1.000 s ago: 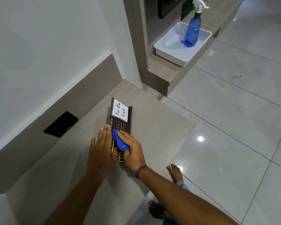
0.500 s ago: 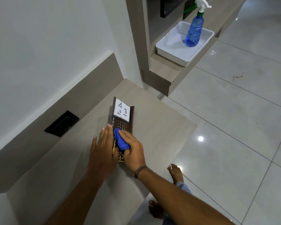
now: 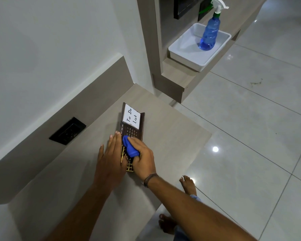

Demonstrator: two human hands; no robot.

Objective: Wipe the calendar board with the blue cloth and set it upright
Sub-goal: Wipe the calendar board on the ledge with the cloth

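Note:
The dark brown calendar board (image 3: 135,126) lies flat on the wooden counter (image 3: 170,143), with a white "To Do List" card at its far end and date numbers below. My right hand (image 3: 143,161) presses a bunched blue cloth (image 3: 130,148) onto the board's middle. My left hand (image 3: 112,158) lies flat with fingers spread along the board's left edge, holding it down. The near end of the board is mostly hidden under both hands.
A black wall socket (image 3: 67,131) sits in the backsplash to the left. A blue spray bottle (image 3: 210,33) stands in a white tray (image 3: 184,54) on a lower shelf at the back right. Glossy floor tiles and my bare feet (image 3: 188,186) lie right of the counter edge.
My right hand has slid the cloth slightly up the board toward the card. The left hand stays in place.

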